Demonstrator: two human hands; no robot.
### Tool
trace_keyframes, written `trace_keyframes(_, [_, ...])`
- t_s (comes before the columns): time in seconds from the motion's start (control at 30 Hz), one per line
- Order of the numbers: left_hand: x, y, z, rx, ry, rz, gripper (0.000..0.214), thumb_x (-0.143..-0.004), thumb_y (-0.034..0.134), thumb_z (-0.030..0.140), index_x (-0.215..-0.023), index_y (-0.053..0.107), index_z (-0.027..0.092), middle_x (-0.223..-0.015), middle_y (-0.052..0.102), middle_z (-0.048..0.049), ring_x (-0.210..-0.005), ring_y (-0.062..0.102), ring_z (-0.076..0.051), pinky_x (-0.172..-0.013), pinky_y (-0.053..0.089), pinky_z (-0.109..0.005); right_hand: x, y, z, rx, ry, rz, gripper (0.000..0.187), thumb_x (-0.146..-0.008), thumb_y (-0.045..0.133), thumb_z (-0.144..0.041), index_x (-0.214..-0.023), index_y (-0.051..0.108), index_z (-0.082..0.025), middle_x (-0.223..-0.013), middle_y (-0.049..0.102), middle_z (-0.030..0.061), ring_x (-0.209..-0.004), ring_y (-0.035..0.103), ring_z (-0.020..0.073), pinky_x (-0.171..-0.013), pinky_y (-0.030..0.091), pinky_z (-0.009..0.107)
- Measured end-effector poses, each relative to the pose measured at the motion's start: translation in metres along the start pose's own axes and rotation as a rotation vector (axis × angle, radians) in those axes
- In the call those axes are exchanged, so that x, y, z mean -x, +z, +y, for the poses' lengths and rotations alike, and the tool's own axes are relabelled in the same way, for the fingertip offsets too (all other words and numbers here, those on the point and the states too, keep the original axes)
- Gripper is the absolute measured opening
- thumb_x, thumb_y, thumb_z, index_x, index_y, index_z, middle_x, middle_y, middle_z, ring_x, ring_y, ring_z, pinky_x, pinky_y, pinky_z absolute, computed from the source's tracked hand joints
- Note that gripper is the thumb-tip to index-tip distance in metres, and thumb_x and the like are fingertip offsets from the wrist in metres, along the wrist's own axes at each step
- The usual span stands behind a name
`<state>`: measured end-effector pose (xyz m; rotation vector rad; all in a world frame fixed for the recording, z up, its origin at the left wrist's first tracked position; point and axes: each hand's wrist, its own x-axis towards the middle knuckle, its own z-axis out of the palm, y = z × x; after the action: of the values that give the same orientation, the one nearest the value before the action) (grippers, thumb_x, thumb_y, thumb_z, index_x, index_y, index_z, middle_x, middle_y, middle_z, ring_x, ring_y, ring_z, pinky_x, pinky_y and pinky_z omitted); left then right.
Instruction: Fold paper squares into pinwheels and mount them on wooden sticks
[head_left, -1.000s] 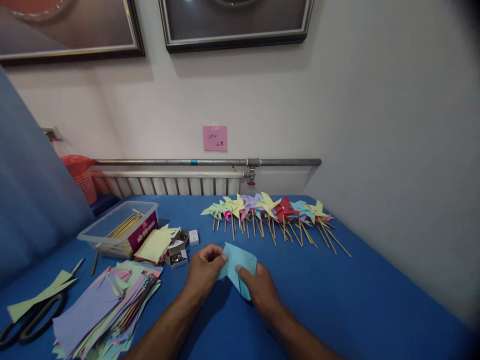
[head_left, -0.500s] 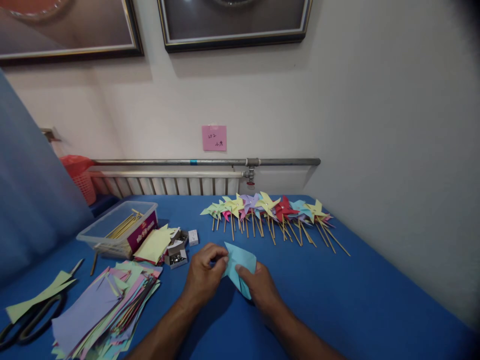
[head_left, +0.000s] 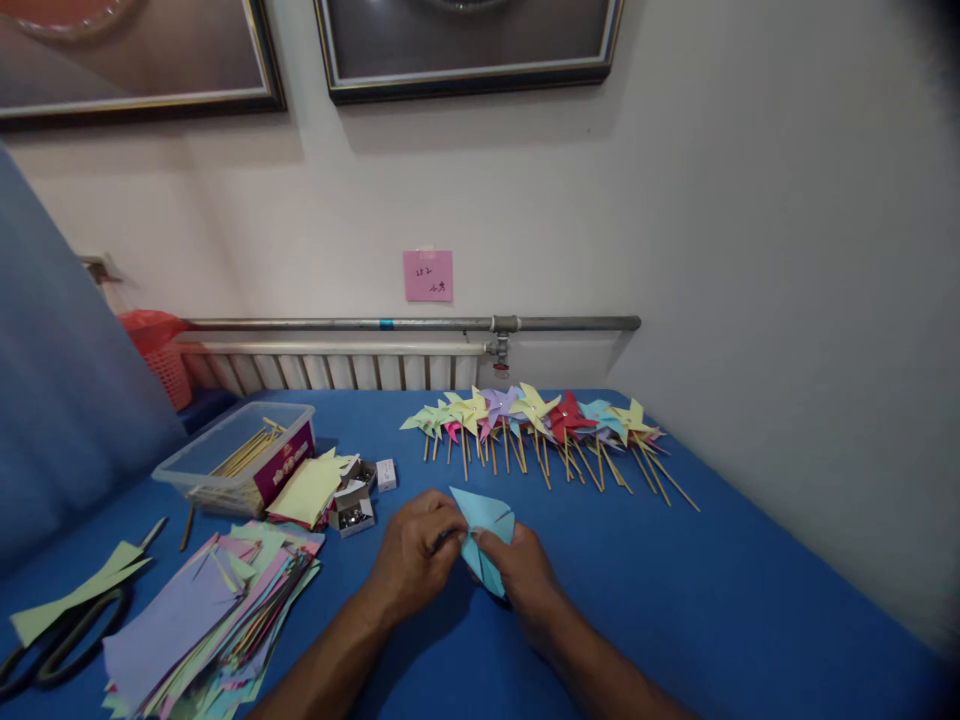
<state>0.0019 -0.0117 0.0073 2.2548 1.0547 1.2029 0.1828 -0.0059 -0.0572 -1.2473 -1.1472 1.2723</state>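
Head view, our only one. We found the blue paper (head_left: 486, 512) held up between both hands above the blue desk (head_left: 675, 620), on the near side of the pinwheels (head_left: 534, 405) and well apart from them. Our right hand (head_left: 525, 575) had its thumb pressed on the face towards us; its other fingers were mostly hidden behind, and we read this as a pinch on the sheet's right side. Our left hand (head_left: 424, 545) was curled tight, its fingers gripping the sheet at its left edge. Something dark showed between them; whether object or shadow, we could not tell. Slits were visible in the paper, and one pointed corner stood up at top left.

Handling, our judgement: very light, springy enough to resist a bend, not slippery, but easily creased and liable to tear at the slit ends. We judged the uncut middle the best place for a thumb, with loose corners taken only by a soft pinch near the tip.

To the left we noted a plastic box (head_left: 174, 476) holding sticks (head_left: 247, 450), yellow paper (head_left: 309, 490) beside it, an open small box (head_left: 352, 515) of shiny metal bits too small to identify, a mixed paper pile (head_left: 176, 630), and scissors (head_left: 120, 598) partly under a green piece (head_left: 79, 592).
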Motion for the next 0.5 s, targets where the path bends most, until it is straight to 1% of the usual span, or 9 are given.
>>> trace_keyframes(0.1, [0.000, 0.000, -0.002, -0.054, 0.031, -0.034, 0.022, -0.092, 0.059, 0.009, -0.088, 0.078, 0.021, -0.092, 0.074, -0.0058, -0.085, 0.069, -0.019, -0.075, 0.050, -0.030, 0.001, -0.001, 0.000, -0.007, -0.013, -0.018, 0.041, -0.080, 0.077, -0.059, -0.088, 0.076, -0.019, -0.066, 0.073, 0.0032, -0.063, 0.067, 0.0229, -0.060, 0.051, 0.031])
trace_keyframes(0.2, [0.001, 0.001, -0.002, -0.070, 0.034, -0.048, 0.024, -0.092, 0.057, 0.008, -0.089, 0.077, 0.021, -0.092, 0.074, -0.0055, -0.085, 0.069, -0.019, -0.075, 0.050, -0.030, 0.002, -0.002, -0.003, -0.020, -0.020, -0.037, 0.039, -0.081, 0.077, -0.057, -0.086, 0.076, -0.019, -0.064, 0.072, 0.0033, -0.063, 0.066, 0.0227, -0.060, 0.050, 0.031])
trace_keyframes(0.33, [0.002, 0.003, -0.005, -0.087, 0.051, -0.019, 0.024, -0.093, 0.057, 0.008, -0.091, 0.078, 0.020, -0.093, 0.075, -0.0064, -0.085, 0.069, -0.019, -0.075, 0.050, -0.030, 0.007, 0.001, -0.012, -0.058, -0.019, -0.052, 0.035, -0.081, 0.076, -0.054, -0.086, 0.074, -0.019, -0.061, 0.068, 0.0017, -0.059, 0.062, 0.0208, -0.059, 0.048, 0.031])
trace_keyframes(0.43, [0.002, 0.005, -0.008, -0.100, 0.074, 0.013, 0.023, -0.094, 0.058, 0.009, -0.091, 0.078, 0.020, -0.093, 0.075, -0.0071, -0.085, 0.069, -0.020, -0.076, 0.051, -0.031, 0.010, 0.004, -0.021, -0.097, -0.001, -0.059, 0.031, -0.079, 0.075, -0.051, -0.081, 0.071, -0.020, -0.059, 0.065, 0.0005, -0.055, 0.057, 0.0184, -0.057, 0.046, 0.030])
trace_keyframes(0.5, [0.003, 0.006, -0.010, -0.102, 0.078, 0.008, 0.023, -0.094, 0.058, 0.008, -0.091, 0.078, 0.019, -0.093, 0.075, -0.0072, -0.085, 0.069, -0.020, -0.076, 0.050, -0.031, 0.012, 0.006, -0.027, -0.118, 0.010, -0.068, 0.030, -0.077, 0.076, -0.050, -0.078, 0.069, -0.021, -0.058, 0.065, 0.0004, -0.053, 0.056, 0.0173, -0.055, 0.045, 0.029])
